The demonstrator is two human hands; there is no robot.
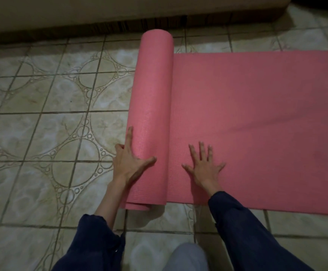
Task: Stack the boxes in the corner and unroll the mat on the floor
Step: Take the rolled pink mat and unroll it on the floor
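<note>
A pink mat [257, 118] lies partly unrolled on the tiled floor, its flat part stretching off the right edge of the view. The part still rolled [153, 106] forms a thick tube running from near to far in the middle. My left hand [129, 163] rests on the tube's left side near its near end, fingers straight along it and thumb across the top. My right hand [204, 165] lies flat with spread fingers on the unrolled part, just right of the tube. No boxes are in view.
Patterned beige tiles [51, 124] cover the floor to the left of the roll. A beige sofa base [100, 14] runs along the far side, close to the tube's far end. My knee [186, 257] shows at the bottom.
</note>
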